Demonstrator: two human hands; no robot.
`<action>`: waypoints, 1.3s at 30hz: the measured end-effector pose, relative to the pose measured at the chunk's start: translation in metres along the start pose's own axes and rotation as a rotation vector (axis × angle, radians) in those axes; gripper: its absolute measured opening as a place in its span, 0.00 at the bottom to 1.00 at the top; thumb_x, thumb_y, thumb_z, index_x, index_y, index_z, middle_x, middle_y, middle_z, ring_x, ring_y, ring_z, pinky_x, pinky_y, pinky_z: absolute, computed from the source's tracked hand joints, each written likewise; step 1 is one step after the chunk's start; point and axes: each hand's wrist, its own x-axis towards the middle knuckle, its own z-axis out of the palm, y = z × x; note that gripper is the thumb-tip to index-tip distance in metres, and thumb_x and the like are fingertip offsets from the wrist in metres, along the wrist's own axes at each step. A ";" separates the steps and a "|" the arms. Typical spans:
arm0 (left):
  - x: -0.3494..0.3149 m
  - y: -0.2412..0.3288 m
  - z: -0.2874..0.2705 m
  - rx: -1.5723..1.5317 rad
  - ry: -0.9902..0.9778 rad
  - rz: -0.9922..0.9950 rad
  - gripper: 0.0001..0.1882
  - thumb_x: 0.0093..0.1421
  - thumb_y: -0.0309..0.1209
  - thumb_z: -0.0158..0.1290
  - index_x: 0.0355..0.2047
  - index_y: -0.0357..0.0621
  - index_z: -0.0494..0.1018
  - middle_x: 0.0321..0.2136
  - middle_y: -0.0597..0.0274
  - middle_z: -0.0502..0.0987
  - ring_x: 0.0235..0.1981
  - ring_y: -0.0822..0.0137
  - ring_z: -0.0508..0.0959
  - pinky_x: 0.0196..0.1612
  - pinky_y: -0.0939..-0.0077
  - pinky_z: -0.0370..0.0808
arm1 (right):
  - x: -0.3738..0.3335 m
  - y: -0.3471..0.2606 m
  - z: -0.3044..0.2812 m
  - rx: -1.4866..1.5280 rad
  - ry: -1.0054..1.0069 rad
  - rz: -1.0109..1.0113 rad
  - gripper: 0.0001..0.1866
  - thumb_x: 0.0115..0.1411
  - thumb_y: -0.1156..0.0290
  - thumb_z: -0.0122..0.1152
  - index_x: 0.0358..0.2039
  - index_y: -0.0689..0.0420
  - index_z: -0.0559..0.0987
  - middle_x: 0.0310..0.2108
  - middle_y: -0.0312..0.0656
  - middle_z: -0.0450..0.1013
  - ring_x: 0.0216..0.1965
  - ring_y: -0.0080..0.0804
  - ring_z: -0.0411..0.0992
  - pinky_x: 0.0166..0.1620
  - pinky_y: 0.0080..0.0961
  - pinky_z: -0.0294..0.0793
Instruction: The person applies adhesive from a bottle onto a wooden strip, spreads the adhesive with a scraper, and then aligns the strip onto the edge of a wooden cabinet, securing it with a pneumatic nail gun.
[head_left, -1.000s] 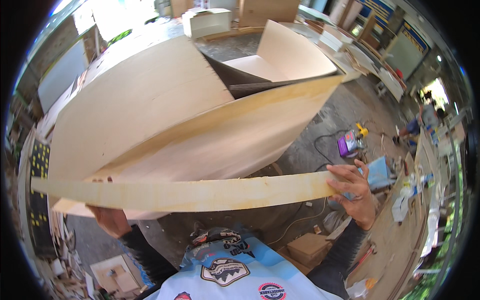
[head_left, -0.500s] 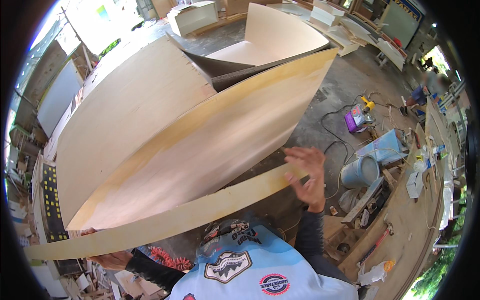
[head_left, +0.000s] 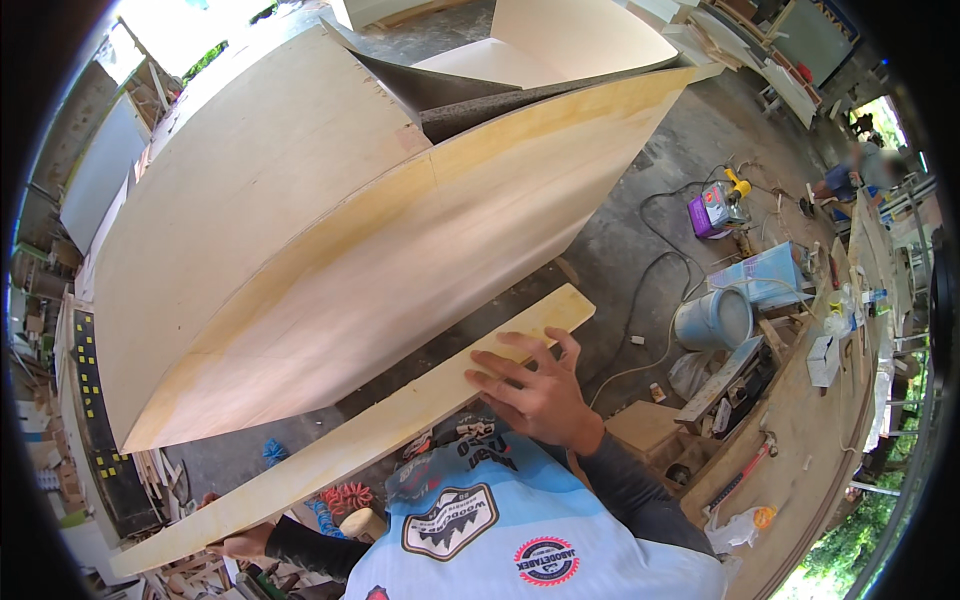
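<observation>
A long, pale wooden strip (head_left: pixel 390 422) with a yellowish face slants in front of my body, its right end higher than its left. My left hand (head_left: pixel 245 543) is closed around the lower edge near the left end; part of its fingers is hidden behind the wood. Against the face toward the right end rests my right hand (head_left: pixel 540 390), fingers spread and slightly bent. Beyond the strip, and apart from it, stands a large curved plywood piece (head_left: pixel 390 270). A yellowish band (head_left: pixel 480 150) runs along the upper edge of its near side.
To the right are a blue bucket (head_left: pixel 715 318), a purple-and-silver can (head_left: pixel 713 210) with a yellow tool on it, and cables on the floor. A workbench (head_left: pixel 800 450) carries a red-handled hammer (head_left: pixel 742 478). Red coiled hose (head_left: pixel 345 497) lies below the strip. Another person (head_left: pixel 850 178) is far right.
My right hand has moved left from the strip's right end and now touches its face. The strip has dropped toward me at the left and tilts more steeply; my left hand has moved down with it.
</observation>
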 end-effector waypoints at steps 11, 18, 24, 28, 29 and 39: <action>0.033 -0.029 -0.041 0.268 0.075 0.030 0.40 0.75 0.61 0.28 0.52 0.32 0.72 0.45 0.46 0.78 0.48 0.53 0.78 0.56 0.54 0.76 | 0.094 0.169 0.000 0.750 0.520 0.680 0.31 0.66 0.65 0.64 0.65 0.68 0.70 0.67 0.58 0.67 0.69 0.52 0.64 0.71 0.33 0.57; 0.034 -0.050 -0.017 0.282 0.133 0.063 0.35 0.77 0.53 0.28 0.51 0.32 0.73 0.42 0.46 0.80 0.42 0.53 0.82 0.49 0.55 0.84 | 0.202 0.151 0.069 0.320 0.730 0.504 0.49 0.69 0.48 0.56 0.72 0.76 0.49 0.73 0.77 0.39 0.75 0.72 0.41 0.75 0.50 0.44; 0.016 -0.043 -0.010 0.047 -0.301 0.018 0.33 0.77 0.51 0.29 0.51 0.31 0.73 0.42 0.45 0.80 0.40 0.54 0.83 0.46 0.55 0.86 | 0.162 0.063 0.048 0.298 0.316 0.318 0.31 0.68 0.58 0.54 0.64 0.68 0.70 0.69 0.64 0.59 0.73 0.59 0.54 0.71 0.45 0.53; 0.051 -0.074 -0.029 0.281 0.117 -0.051 0.36 0.76 0.55 0.31 0.52 0.32 0.73 0.43 0.46 0.80 0.41 0.54 0.82 0.48 0.55 0.83 | 0.104 0.084 -0.009 0.584 0.324 0.309 0.17 0.63 0.68 0.55 0.46 0.63 0.84 0.50 0.51 0.80 0.58 0.46 0.74 0.63 0.40 0.65; 0.039 -0.076 -0.018 0.336 0.167 -0.026 0.39 0.74 0.60 0.30 0.54 0.33 0.73 0.44 0.47 0.80 0.44 0.53 0.81 0.51 0.55 0.81 | 0.092 0.081 -0.019 0.547 0.533 0.533 0.15 0.61 0.71 0.57 0.44 0.62 0.85 0.46 0.52 0.81 0.53 0.45 0.76 0.61 0.42 0.68; -0.079 -0.113 0.044 0.224 0.114 -0.077 0.31 0.72 0.52 0.41 0.54 0.35 0.74 0.44 0.48 0.80 0.45 0.53 0.81 0.52 0.54 0.81 | 0.035 0.232 0.003 1.217 0.909 0.688 0.26 0.70 0.59 0.55 0.61 0.64 0.74 0.60 0.44 0.74 0.60 0.35 0.71 0.60 0.30 0.68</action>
